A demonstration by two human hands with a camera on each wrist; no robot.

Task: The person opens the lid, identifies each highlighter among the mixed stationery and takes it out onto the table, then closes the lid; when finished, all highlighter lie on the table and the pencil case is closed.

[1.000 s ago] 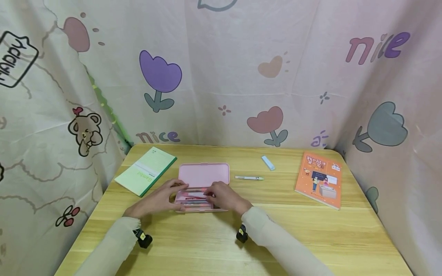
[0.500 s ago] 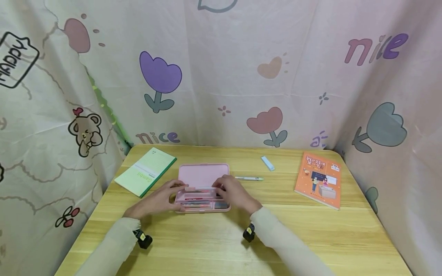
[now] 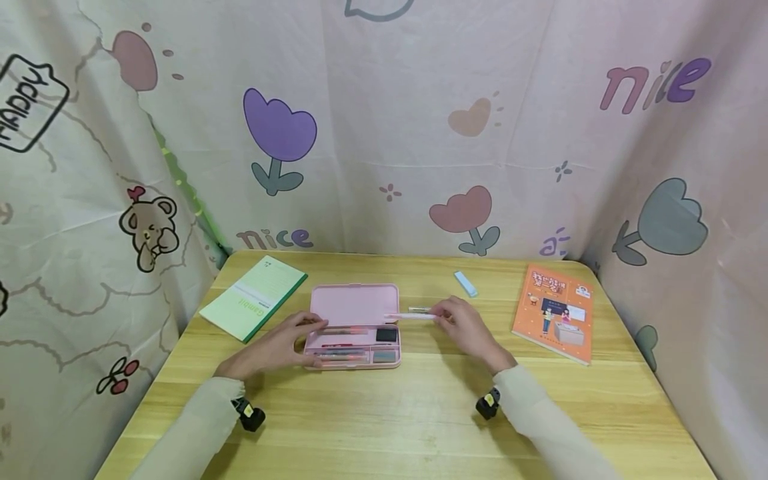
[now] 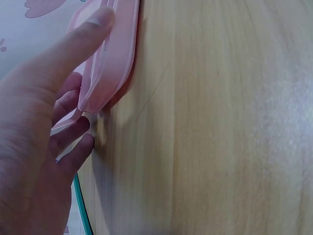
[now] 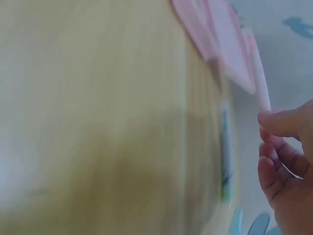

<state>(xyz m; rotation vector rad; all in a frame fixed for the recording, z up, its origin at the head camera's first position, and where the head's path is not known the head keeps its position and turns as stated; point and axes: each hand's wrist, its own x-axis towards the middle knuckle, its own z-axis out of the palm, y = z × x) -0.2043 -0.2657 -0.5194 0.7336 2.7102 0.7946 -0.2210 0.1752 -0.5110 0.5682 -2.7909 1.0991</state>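
A pink pencil case [image 3: 354, 303] lies with its lid folded back, holding several pens and a black block [image 3: 387, 333] in its compartments. My left hand [image 3: 273, 347] grips its left end, thumb on the front rim and fingers behind, as the left wrist view shows on the case's side wall [image 4: 117, 58]. To the right of the case, my right hand [image 3: 471, 331] pinches a white and pink pen [image 3: 411, 317] by one end between thumb and fingers. The pen [image 5: 260, 73] points toward the lid and overlaps its right edge in the head view.
A second pen [image 5: 226, 156] lies on the table behind the held one, partly hidden in the head view. A pale blue stick-like piece [image 3: 465, 283] sits farther back. The green notebook [image 3: 255, 298] is at left, the orange book [image 3: 555, 313] at right.
My right hand has lifted the white and pink pen out of the pencil case and moved right with it, uncovering the black block. The left hand stays at the case.
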